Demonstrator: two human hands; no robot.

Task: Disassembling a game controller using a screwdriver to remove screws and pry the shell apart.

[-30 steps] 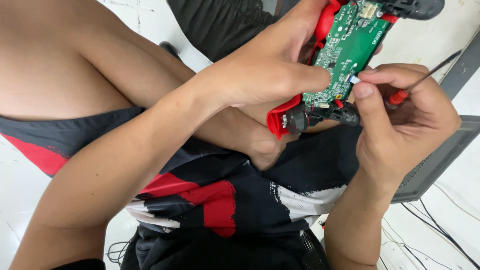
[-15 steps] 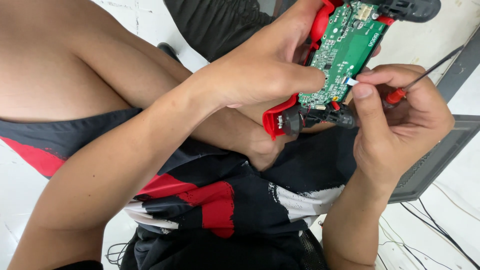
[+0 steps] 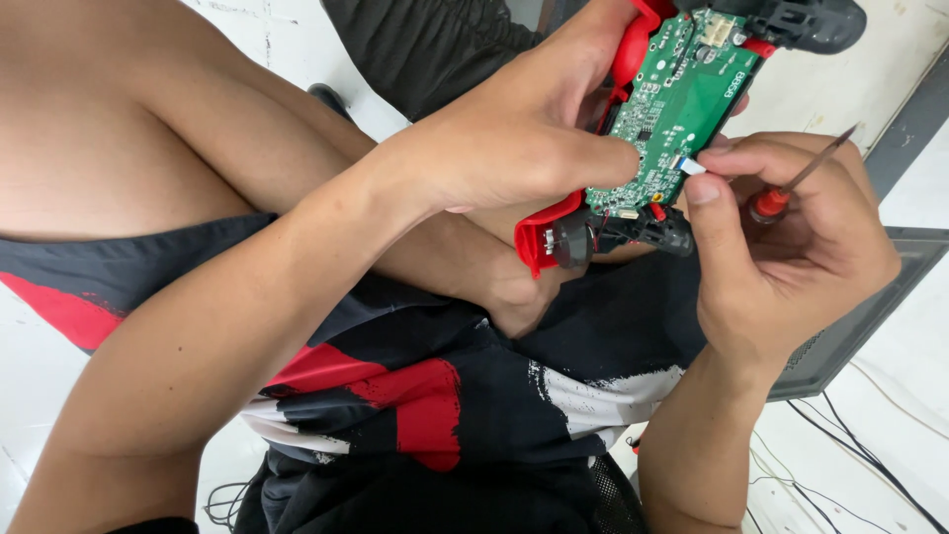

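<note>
Opened red plastic game controller (image 3: pixel 554 232) with its bare green circuit board (image 3: pixel 682 109) sits raised over the person's lap, in the upper middle of the head view, board face turned up to the camera.

Head view: the left hand (image 3: pixel 514 138) is closed around the controller's red shell, its thumb lying flat along the near edge of the circuit board. The right hand (image 3: pixel 791 257) does two jobs at once: thumb and forefinger pinch a small white-and-blue flat ribbon cable end (image 3: pixel 692 165) just at the board's right edge, while the curled remaining fingers trap a slim red-handled screwdriver (image 3: pixel 791 188), its metal shaft pointing up and away to the right. A black thumbstick module (image 3: pixel 643 229) hangs at the board's lower edge, beside the red shell, and a black trigger piece (image 3: pixel 806 22) shows at the top.

Judged from its build, the assembly looks light and rigid, though the board is fragile and best taken by the shell or the bare edges, never by the soldered parts. The ribbon looks thin, bendable and easily creased; its stiffened tip is the safe hold.

Below lie black-and-red patterned shorts (image 3: pixel 415 396), a grey flat panel (image 3: pixel 850 336) at the right and thin black wires (image 3: pixel 870 465) on the pale floor (image 3: pixel 880 89).
</note>
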